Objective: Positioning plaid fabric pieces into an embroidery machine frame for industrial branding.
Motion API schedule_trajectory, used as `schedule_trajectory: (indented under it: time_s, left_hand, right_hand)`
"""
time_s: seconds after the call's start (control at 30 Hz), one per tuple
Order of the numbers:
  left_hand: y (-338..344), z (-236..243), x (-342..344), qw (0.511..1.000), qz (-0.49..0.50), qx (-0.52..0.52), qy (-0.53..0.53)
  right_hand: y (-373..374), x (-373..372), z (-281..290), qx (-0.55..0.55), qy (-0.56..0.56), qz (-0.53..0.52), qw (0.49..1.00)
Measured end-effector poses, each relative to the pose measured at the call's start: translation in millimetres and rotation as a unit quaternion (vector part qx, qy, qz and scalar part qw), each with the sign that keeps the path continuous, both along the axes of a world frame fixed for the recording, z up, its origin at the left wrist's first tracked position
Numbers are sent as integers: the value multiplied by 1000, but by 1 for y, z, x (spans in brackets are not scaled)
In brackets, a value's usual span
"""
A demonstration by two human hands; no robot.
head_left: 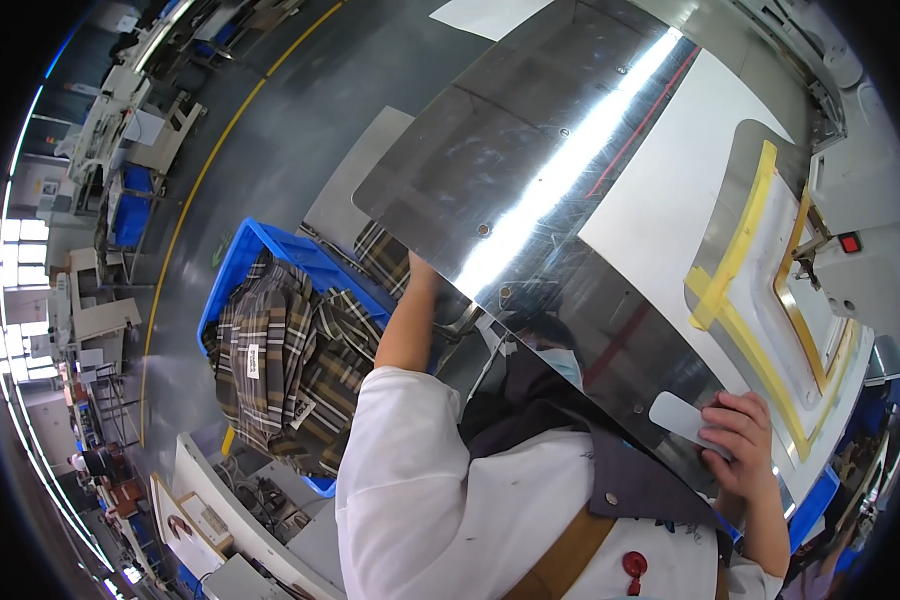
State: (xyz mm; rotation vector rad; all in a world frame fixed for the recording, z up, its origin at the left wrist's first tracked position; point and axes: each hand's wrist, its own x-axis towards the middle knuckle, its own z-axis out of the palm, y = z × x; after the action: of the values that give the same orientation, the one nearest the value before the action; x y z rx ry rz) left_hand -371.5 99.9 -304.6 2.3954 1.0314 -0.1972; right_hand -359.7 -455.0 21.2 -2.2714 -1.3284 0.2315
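My left hand (420, 270) reaches down past the near left edge of a shiny dark metal tabletop (450, 180). Its fingers are hidden below that edge, beside plaid fabric (378, 250). What it holds, if anything, does not show. Over the tabletop's near right part, my right hand (742, 440) has its fingers closed round one end of a flat whitish piece with a rounded end (680, 416). Brown, black and white plaid pieces with white labels fill a blue plastic crate (235, 245) left of my left forearm.
A sewing machine (865, 225) stands at the right. Beside it lies a template (725, 290) edged with yellow tape. White sheeting (660, 180) covers part of the tabletop. A yellow line (185, 205) crosses the grey floor, with other workbenches (160, 140) beyond it.
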Motion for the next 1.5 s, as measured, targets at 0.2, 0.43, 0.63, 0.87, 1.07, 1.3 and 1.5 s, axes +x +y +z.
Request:
schedule_trajectory:
  time_s: [0.2, 0.43, 0.63, 0.87, 1.07, 1.3, 1.5]
  left_hand:
    - [9, -20, -13, 997, -53, 10, 52]
    - [31, 24, -22, 984, -43, 43, -166]
    - [95, 67, -32, 790, 251, -472, -299]
    - [125, 245, -85, 679, 85, -533, -498]
    - [-35, 384, -7, 760, -191, -476, -399]
    - [-214, 352, 67, 785, -553, -208, -188]
    - [-244, 339, 120, 790, -480, 135, -357]
  right_hand:
    - [-2, 0, 1, 2, -7, 1, 1000]
    - [4, 7, -2, 20, 9, 9, 1000]
    - [5, -1, 4, 12, -1, 7, 1000]
    - [11, 7, 11, 14, -8, 54, 998]
    - [32, 31, 24, -6, -85, 73, 994]
    - [78, 56, 19, 50, -285, -39, 956]
    - [67, 74, -5, -13, -329, -36, 943]
